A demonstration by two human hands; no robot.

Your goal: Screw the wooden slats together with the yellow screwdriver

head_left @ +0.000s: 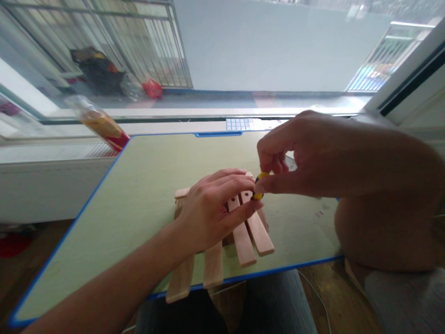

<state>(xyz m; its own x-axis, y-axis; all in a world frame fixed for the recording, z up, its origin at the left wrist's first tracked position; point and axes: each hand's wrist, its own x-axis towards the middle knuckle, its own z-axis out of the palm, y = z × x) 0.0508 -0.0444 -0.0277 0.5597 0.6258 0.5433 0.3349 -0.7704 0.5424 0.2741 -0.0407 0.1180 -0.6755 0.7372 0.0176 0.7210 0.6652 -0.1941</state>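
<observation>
A wooden xylophone [242, 241], with pale bars of graded length, lies near the front edge of the table. My left hand [212, 204] rests across its bars, gripping the far right part between thumb and fingers. Dark holes show near the bar ends. My right hand [288, 167] pinches a small yellow and black screwdriver [259, 185] over the rightmost bar, close to my left fingertips. The screwdriver's tip is hidden.
The pale green table [149, 171] has a blue rim. Behind it are a windowsill and a large window. A bread-like packet [102, 125] leans at the back left. A flat item [291, 161] lies partly behind my right hand. My legs [271, 301] are below the front edge.
</observation>
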